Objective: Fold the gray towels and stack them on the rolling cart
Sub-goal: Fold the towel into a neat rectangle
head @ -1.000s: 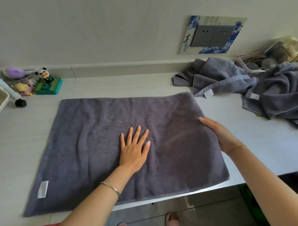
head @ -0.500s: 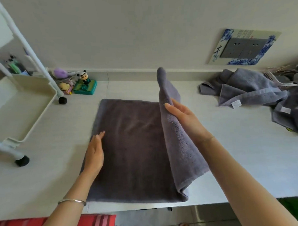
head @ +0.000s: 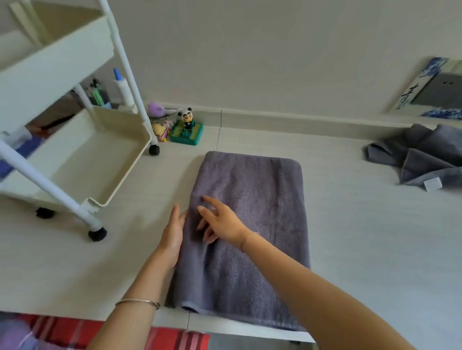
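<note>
Now it's folded in half: the right flap, upright half a second ago, lies flat over the left. The towel is a narrow double layer mid-counter. Left hand is flat, fingers together, against the towel's 9 o'clock edge. Right hand rests on top, fingers spread, gripping nothing. Rolling cart stands at 10 o'clock from the towel. Unfolded towels are heaped at 2 o'clock. Likely one more cross fold, then transfer to the cart.

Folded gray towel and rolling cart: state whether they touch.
Apart. The head view shows bare counter between the folded gray towel and the nearest caster of the rolling cart.
</note>
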`<state>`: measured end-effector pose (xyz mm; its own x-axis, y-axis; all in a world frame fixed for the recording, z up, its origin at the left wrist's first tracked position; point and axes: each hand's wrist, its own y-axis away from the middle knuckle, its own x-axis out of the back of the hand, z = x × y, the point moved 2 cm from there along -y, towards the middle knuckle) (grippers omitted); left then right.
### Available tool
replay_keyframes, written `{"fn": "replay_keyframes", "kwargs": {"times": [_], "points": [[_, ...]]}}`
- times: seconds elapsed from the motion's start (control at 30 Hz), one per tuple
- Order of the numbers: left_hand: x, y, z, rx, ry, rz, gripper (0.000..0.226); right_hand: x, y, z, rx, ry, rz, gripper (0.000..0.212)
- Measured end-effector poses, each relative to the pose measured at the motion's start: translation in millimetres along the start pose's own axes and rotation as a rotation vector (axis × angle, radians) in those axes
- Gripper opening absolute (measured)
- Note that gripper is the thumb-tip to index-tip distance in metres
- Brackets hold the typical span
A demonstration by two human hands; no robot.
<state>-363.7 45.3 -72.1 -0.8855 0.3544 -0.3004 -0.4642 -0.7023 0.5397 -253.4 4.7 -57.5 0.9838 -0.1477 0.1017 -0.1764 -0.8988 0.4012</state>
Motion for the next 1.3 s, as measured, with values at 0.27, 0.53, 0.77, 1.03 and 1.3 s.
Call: {"fn": "replay_keyframes", "kwargs": {"times": [0.27,0.53,0.77,1.03,1.3], "points": [[23,-6,2,-0.353,-0.826,0.207,0.039,92,8,38,0.194,0.879,0.530,0.046],[-6,0,-5,-0.369,-1.171,0.207,0.057,153,40,72,0.172,1.076,0.475,0.061],[-104,-48,3,-0.661,-1.568,0.068,0.053,139,4,33,0.250,0.930,0.589,0.046],[-100,-104,-10,-0.613,-1.628,0.221,0.061,177,-32,57,0.086,1.074,0.603,0.060],[-103,-108,-8,-0.422,-1.594,0.306,0.061,224,-36,56,-0.128,0.938,0.668,0.061]]}}
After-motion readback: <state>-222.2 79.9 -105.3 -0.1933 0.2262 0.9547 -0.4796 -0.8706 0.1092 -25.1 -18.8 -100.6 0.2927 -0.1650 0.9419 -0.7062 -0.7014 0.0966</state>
